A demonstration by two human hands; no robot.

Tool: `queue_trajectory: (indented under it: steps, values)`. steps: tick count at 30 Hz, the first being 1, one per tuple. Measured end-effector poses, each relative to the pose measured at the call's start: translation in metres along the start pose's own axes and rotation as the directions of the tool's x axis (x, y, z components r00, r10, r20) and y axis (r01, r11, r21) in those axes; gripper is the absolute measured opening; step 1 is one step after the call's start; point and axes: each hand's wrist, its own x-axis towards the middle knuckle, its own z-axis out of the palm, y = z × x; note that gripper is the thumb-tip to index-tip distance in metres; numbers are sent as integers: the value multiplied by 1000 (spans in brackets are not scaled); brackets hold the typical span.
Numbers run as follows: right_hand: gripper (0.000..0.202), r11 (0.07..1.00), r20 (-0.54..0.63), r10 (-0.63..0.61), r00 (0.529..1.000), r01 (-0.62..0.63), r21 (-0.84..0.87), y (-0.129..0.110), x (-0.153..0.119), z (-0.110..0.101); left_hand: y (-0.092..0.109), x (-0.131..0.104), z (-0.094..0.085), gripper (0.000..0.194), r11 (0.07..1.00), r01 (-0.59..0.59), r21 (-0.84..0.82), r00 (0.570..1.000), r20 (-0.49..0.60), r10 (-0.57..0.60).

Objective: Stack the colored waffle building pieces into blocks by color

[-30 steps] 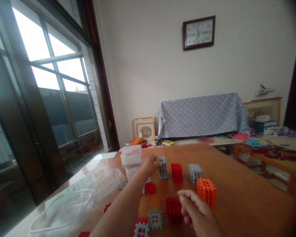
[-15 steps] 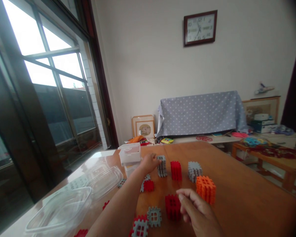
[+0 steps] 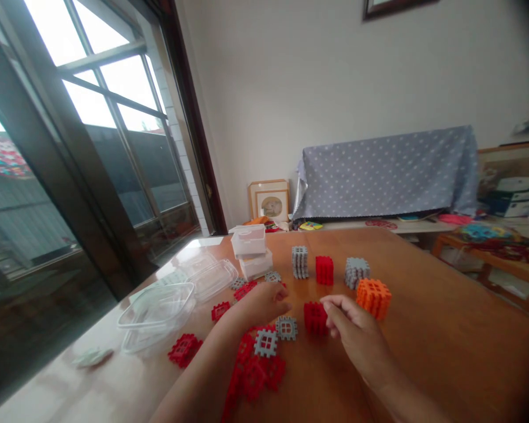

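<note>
We are holding our left hand (image 3: pixel 268 301), fingers slightly parted and empty, near a grey notched plastic square (image 3: pixel 286 329), while our narrowly pinched right hand (image 3: pixel 351 320), its grip unclear, is resting by a red stack of notched plastic squares (image 3: pixel 314 319) on the brown wooden table (image 3: pixel 432 335).

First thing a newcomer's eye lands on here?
Probably the bright orange stack on the wooden table, just right of the right hand. Next, likely the red stack by that hand's fingertips and the loose red pieces scattered nearer the camera. Behind the table, the big spotted cloth stands out against the plain wall.
</note>
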Motion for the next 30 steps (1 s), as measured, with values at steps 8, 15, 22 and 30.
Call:
queue_trajectory:
  steps: [8, 15, 22, 30]
  values:
    - [39, 999, 4, -33, 999, 33, -43, 6, 2, -1, 21, -49, 16, 41, 962, -57, 267, 992, 120, 26]
    - [41, 999, -5, -32, 999, 32, -41, 4, 4, -1, 21, -47, 25, 18, 942, -35, 333, 999, 48, 20]
    - [40, 998, -1, -43, 999, 43, -53, -3, -1, 0, 23, -48, 24, 12, 933, -64, 353, 998, 38, 54]
    - [38, 997, 21, -39, 999, 40, -61, -10, -5, 1, 19, -47, 28, 21, 948, -7, 318, 1000, 10, 3]
